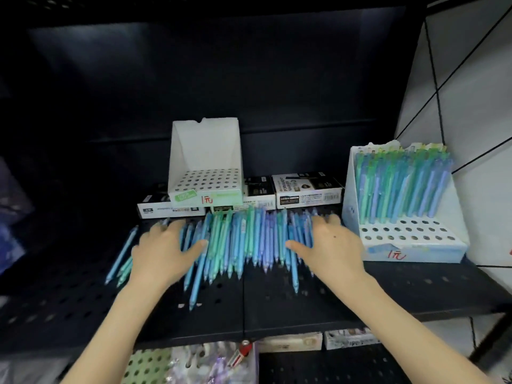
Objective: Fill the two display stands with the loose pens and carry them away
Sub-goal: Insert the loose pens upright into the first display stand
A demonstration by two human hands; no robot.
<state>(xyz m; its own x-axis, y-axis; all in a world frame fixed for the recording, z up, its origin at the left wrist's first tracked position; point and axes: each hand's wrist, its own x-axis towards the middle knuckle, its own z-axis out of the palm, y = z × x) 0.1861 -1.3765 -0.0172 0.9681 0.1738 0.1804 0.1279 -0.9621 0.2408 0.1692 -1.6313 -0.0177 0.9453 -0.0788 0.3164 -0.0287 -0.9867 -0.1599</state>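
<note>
Left grip and right grip are lying spread, fingers straight and flat, one at each end of the loose pens, thumbs pointing inward toward each other; neither is pinching anything. Judging by this bracketing, the two are herding the heap into one bundle for lifting at once. Loose pens are lying on the black perforated shelf, side by side, long axes running near to far, tapered tips pointing near; a few at the left edge are slanting, near ends swinging left. Empty stand is sitting far of the heap on marker boxes, holes facing up. Right stand is standing just right of the right grip, far rows carrying stowed pens upright, near rows showing open holes. Filling is looking partway done.
</note>
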